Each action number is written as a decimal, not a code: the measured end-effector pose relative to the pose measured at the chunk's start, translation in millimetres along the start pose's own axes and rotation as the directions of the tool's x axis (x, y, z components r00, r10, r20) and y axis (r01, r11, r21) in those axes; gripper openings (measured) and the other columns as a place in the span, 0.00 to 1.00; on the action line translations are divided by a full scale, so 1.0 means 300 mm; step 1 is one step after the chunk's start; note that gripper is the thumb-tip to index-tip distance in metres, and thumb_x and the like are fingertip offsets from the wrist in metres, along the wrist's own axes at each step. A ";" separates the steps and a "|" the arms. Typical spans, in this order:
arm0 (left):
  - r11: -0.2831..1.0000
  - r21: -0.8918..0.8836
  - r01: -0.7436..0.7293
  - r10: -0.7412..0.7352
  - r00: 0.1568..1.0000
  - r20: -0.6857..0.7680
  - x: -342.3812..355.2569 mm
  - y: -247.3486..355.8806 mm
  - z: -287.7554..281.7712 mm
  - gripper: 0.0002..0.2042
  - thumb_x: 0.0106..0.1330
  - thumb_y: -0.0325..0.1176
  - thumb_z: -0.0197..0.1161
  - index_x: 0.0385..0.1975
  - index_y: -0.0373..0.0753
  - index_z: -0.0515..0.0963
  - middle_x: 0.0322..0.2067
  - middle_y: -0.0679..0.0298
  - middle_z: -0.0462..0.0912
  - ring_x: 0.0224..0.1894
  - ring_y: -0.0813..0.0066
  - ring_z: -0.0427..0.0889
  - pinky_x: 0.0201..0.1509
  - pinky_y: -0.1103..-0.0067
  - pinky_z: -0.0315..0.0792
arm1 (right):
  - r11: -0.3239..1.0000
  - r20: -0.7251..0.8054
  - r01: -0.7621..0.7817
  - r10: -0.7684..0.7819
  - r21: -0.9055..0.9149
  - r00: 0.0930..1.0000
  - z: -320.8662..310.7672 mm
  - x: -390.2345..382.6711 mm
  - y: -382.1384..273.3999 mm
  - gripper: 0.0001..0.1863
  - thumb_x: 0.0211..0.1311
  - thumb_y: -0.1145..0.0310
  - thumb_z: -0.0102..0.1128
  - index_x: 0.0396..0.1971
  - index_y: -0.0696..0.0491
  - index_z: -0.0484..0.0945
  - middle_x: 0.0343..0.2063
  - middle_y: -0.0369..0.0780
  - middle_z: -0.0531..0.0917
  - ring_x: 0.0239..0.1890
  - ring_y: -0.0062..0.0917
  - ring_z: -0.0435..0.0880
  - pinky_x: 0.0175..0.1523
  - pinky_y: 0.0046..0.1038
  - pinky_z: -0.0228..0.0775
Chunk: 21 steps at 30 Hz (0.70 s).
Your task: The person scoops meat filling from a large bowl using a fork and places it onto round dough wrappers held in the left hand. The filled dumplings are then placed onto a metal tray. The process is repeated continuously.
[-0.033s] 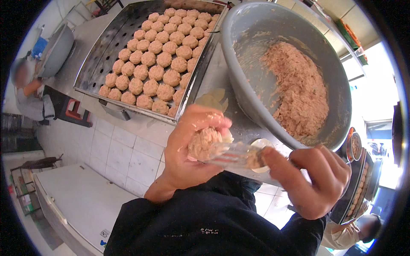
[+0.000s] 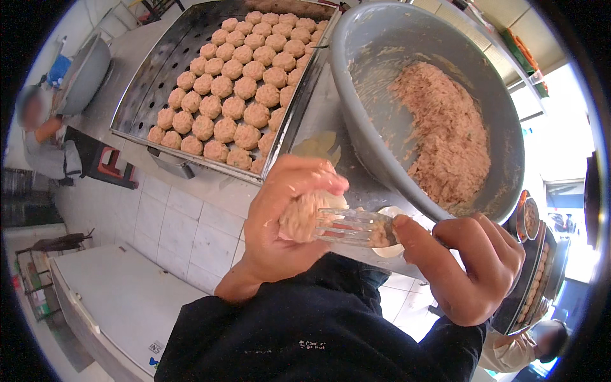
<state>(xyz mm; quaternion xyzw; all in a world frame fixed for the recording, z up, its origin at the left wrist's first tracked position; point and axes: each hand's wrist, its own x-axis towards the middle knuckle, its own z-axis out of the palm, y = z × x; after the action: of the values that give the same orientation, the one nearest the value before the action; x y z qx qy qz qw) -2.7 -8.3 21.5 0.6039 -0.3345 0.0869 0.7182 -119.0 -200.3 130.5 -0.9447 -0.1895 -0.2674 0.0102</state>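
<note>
My left hand [image 2: 264, 213] curls around a lump of pale pink minced filling [image 2: 298, 219], with a thin whitish edge, like a wrapper, beside the fingertips. Fingers and thumb of my right hand [image 2: 468, 267] grip a shiny fork [image 2: 353, 228], its tines pointing left against the lump. Bits of mince cling near the fork's neck. Under the fork, partly hidden, lies a round pale wrapper [image 2: 393, 212] on the metal table. More thin pale wrappers [image 2: 326, 143] lie beyond my left fingers.
A perforated metal tray [image 2: 143, 95] with rows of meat dumplings [image 2: 235, 83] stands at far left. The large grey basin [image 2: 356, 108] at right holds minced meat [image 2: 445, 127]. A white chest [image 2: 121, 299] is at lower left. Other people are at the left and lower right edges.
The fork, blurred a moment earlier, shows sharply now, its tines shifted slightly against the lump. My right hand has moved only a little; my left hand stays almost in place.
</note>
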 end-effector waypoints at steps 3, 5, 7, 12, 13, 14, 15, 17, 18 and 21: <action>0.998 -0.065 -0.008 0.013 0.997 0.081 0.001 0.009 0.000 0.15 0.51 0.20 0.84 0.33 0.35 0.81 0.33 0.59 0.86 0.33 0.69 0.86 0.38 0.74 0.78 | 0.997 -0.004 0.081 -0.081 -0.006 0.997 0.025 0.003 0.006 0.14 0.59 0.57 0.78 0.44 0.44 0.93 0.19 0.27 0.75 0.15 0.08 0.70 0.17 0.16 0.58; 0.997 0.079 -0.013 0.003 0.991 0.132 -0.001 0.009 -0.007 0.15 0.53 0.19 0.83 0.31 0.35 0.80 0.31 0.61 0.85 0.30 0.71 0.84 0.36 0.76 0.77 | 0.978 0.052 0.189 -0.185 -0.092 0.981 0.041 0.002 0.002 0.15 0.61 0.57 0.77 0.45 0.44 0.93 0.19 0.27 0.76 0.16 0.08 0.69 0.17 0.16 0.53; 0.991 0.133 -0.028 0.012 0.993 0.121 -0.006 0.004 -0.010 0.14 0.55 0.18 0.82 0.30 0.36 0.79 0.29 0.63 0.85 0.28 0.73 0.83 0.34 0.78 0.75 | 0.943 0.027 0.250 -0.251 -0.220 0.968 0.050 0.000 -0.001 0.15 0.62 0.57 0.77 0.48 0.43 0.93 0.20 0.25 0.75 0.19 0.07 0.67 0.19 0.16 0.47; 0.978 0.155 0.140 -0.147 0.989 0.031 -0.018 -0.020 0.011 0.13 0.58 0.18 0.81 0.30 0.36 0.79 0.26 0.63 0.82 0.27 0.79 0.79 0.32 0.80 0.72 | 0.936 0.030 0.231 -0.232 -0.267 0.972 0.040 0.006 0.006 0.16 0.59 0.57 0.79 0.47 0.41 0.94 0.19 0.24 0.74 0.18 0.07 0.65 0.19 0.17 0.48; 0.973 0.139 0.184 -0.190 0.981 0.031 -0.021 -0.022 0.016 0.13 0.58 0.18 0.80 0.30 0.36 0.78 0.26 0.63 0.82 0.27 0.79 0.79 0.32 0.80 0.72 | 0.946 0.024 0.227 -0.228 -0.232 0.973 0.037 0.010 0.008 0.16 0.58 0.57 0.79 0.47 0.41 0.94 0.19 0.24 0.74 0.18 0.07 0.66 0.19 0.17 0.48; 0.965 0.124 0.230 -0.236 0.971 0.032 -0.023 -0.022 0.020 0.13 0.59 0.18 0.80 0.31 0.36 0.78 0.27 0.63 0.82 0.28 0.79 0.79 0.33 0.79 0.72 | 0.954 -0.020 0.204 -0.213 -0.220 0.977 0.031 0.012 0.008 0.15 0.58 0.58 0.79 0.46 0.41 0.94 0.19 0.24 0.74 0.18 0.07 0.66 0.20 0.17 0.48; 0.954 0.108 0.281 -0.286 0.958 0.036 -0.026 -0.020 0.023 0.12 0.59 0.19 0.80 0.31 0.36 0.78 0.27 0.62 0.82 0.28 0.80 0.79 0.33 0.79 0.72 | 0.953 0.024 0.234 -0.234 -0.193 0.972 0.033 0.015 0.009 0.15 0.58 0.60 0.79 0.46 0.42 0.94 0.19 0.24 0.73 0.18 0.07 0.66 0.20 0.17 0.48; 0.961 0.128 0.244 -0.256 0.963 0.087 -0.029 -0.015 0.025 0.13 0.59 0.19 0.80 0.32 0.36 0.78 0.28 0.63 0.82 0.30 0.80 0.80 0.34 0.79 0.73 | 0.954 0.079 0.247 -0.237 -0.168 0.968 0.039 0.019 0.009 0.14 0.59 0.62 0.78 0.45 0.43 0.94 0.18 0.25 0.73 0.18 0.08 0.66 0.20 0.17 0.48; 0.967 0.130 0.218 -0.232 0.967 0.107 -0.030 -0.012 0.022 0.13 0.58 0.19 0.80 0.32 0.36 0.78 0.29 0.63 0.82 0.31 0.79 0.80 0.35 0.79 0.73 | 0.951 0.154 0.258 -0.233 -0.169 0.960 0.046 0.020 0.006 0.13 0.60 0.63 0.77 0.45 0.43 0.94 0.18 0.25 0.73 0.18 0.07 0.66 0.20 0.17 0.48; 0.928 0.214 0.306 -0.332 0.938 0.097 -0.027 -0.002 0.009 0.14 0.56 0.19 0.81 0.32 0.36 0.78 0.30 0.63 0.82 0.32 0.78 0.81 0.35 0.78 0.74 | 0.944 0.030 0.239 -0.238 -0.226 0.971 0.067 0.019 0.000 0.11 0.63 0.66 0.75 0.45 0.44 0.93 0.18 0.25 0.74 0.18 0.07 0.67 0.20 0.16 0.48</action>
<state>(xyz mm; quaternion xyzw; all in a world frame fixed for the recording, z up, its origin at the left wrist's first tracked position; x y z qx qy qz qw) -9.6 -8.7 16.4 0.7221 -0.2683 -0.0389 0.6364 -104.5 -195.9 116.1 -0.9101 -0.2703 -0.2856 -0.1311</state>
